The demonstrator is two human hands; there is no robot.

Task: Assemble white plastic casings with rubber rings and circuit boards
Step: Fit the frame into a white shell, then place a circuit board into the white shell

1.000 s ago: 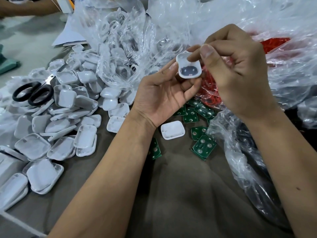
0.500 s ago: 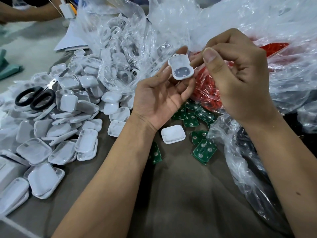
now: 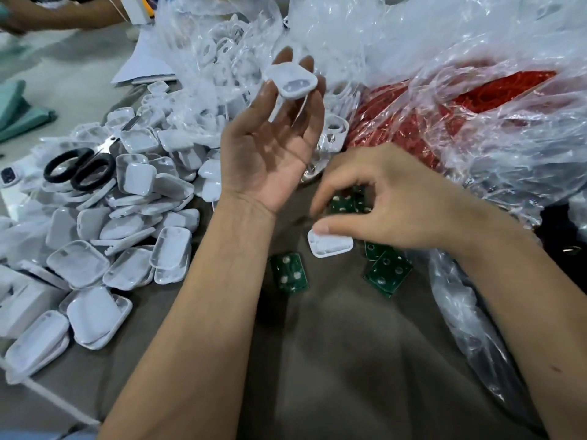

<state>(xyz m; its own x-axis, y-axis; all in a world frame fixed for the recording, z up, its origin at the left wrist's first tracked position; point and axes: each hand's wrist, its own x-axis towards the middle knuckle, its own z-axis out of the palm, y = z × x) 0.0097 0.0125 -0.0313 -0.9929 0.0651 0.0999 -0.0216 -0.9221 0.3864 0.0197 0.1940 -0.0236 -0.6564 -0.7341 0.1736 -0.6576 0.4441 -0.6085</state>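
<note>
Head view: right hand [image 3: 390, 201] hides circuit boards [image 3: 347, 201]; fingertips blurred.

We cannot make out what the right hand [image 3: 394, 201] covers among the green circuit boards [image 3: 347, 203]. The red rubber rings [image 3: 444, 103] blur behind crinkled plastic bags [image 3: 476, 138]. Far left, another person's arm [image 3: 63, 14] is cut off.

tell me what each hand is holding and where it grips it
The left hand pinches a small white plastic casing by its edges at the fingertips. The right hand reaches over the green circuit boards; holding nothing visible.
</note>
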